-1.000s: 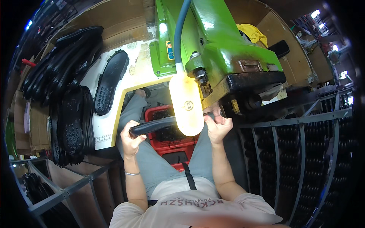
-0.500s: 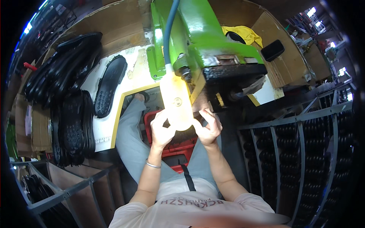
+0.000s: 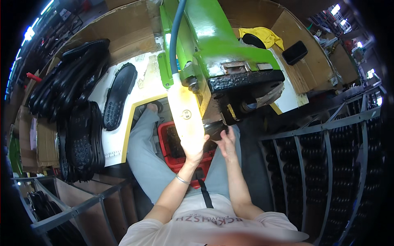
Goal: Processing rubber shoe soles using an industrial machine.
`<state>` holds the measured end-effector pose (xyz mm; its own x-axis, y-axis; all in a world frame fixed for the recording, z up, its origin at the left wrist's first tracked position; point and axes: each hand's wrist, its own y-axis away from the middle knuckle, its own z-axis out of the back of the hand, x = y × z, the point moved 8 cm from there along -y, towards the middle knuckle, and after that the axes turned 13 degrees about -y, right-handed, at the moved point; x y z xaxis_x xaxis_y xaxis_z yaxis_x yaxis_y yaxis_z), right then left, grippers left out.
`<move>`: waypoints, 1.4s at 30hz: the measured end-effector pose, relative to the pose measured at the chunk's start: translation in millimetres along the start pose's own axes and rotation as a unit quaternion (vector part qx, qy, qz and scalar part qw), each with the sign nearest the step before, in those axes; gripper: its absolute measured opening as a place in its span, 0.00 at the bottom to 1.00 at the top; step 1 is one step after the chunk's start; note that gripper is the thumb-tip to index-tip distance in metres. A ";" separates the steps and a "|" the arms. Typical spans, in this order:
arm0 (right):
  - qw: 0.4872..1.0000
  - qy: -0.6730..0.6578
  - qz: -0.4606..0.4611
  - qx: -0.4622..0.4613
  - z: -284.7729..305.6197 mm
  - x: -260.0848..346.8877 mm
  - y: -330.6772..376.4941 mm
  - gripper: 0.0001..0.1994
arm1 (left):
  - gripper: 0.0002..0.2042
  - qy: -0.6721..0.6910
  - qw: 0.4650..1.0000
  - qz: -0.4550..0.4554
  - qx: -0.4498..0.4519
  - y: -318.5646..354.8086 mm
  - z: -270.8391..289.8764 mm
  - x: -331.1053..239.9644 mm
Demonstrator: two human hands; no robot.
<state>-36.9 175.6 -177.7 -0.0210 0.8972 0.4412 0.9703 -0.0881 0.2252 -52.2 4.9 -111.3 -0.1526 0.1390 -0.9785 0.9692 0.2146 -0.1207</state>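
Observation:
A black shoe sole (image 3: 215, 130), only partly visible, is held beneath the head of a green machine (image 3: 217, 37). My right hand (image 3: 227, 144) grips its right side, with thumb and fingers closed on the edge. At its left edge is the thumb of my left hand (image 3: 194, 151), whose other fingers are hidden behind a glowing elongated lamp (image 3: 186, 115) on a blue-grey hose. Dark metal working parts (image 3: 240, 110) of the machine sit just above the sole. How far the sole reaches under them cannot be seen.
Left on the white table (image 3: 135, 89) lie a single black sole (image 3: 120, 96) and stacked soles (image 3: 84, 135). A red basket (image 3: 166, 137) stands between my legs. Racks of soles (image 3: 312, 164) flank me at right. A yellow cloth (image 3: 264, 37) and black phone-like object (image 3: 294, 52) lie back right.
My left hand has moved right, partly behind the lamp. My right hand has shifted slightly down, and the black sole now shows between the hands. My view has shifted a little.

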 end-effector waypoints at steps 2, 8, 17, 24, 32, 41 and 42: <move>0.991 0.085 0.082 -0.059 2.9 37.4 3.9 0.29 | 0.17 -0.051 0.998 -0.025 -0.005 -3.1 -3.3 -4.1; 0.862 0.355 0.352 -0.080 -62.3 142.3 29.8 0.29 | 0.20 -0.127 0.987 -0.088 0.047 -15.0 -14.5 -57.9; 0.841 0.397 0.368 0.000 -115.0 150.5 37.6 0.32 | 0.12 -0.182 0.967 -0.163 0.076 -40.2 22.5 -144.9; 0.858 0.376 0.341 0.081 -149.7 111.5 47.8 0.33 | 0.16 0.016 0.998 -0.068 -0.007 -44.2 98.9 -109.3; 0.860 0.332 0.348 0.167 -165.9 60.8 42.2 0.33 | 0.18 0.108 0.992 -0.066 0.028 -41.1 155.6 -90.4; 0.798 0.379 0.463 0.075 -147.0 149.0 64.4 0.32 | 0.20 -0.254 0.952 -0.165 0.052 -41.8 56.1 -141.3; 0.782 0.396 0.479 0.046 -143.9 164.5 67.6 0.32 | 0.20 -0.234 0.956 -0.172 0.043 -41.9 39.3 -142.1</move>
<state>-9.4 255.0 35.1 0.6192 -0.1146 0.7768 0.6443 -0.4912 -0.5861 -63.5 -61.9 26.2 -0.3811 -0.3771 -0.8441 0.8930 0.0861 -0.4417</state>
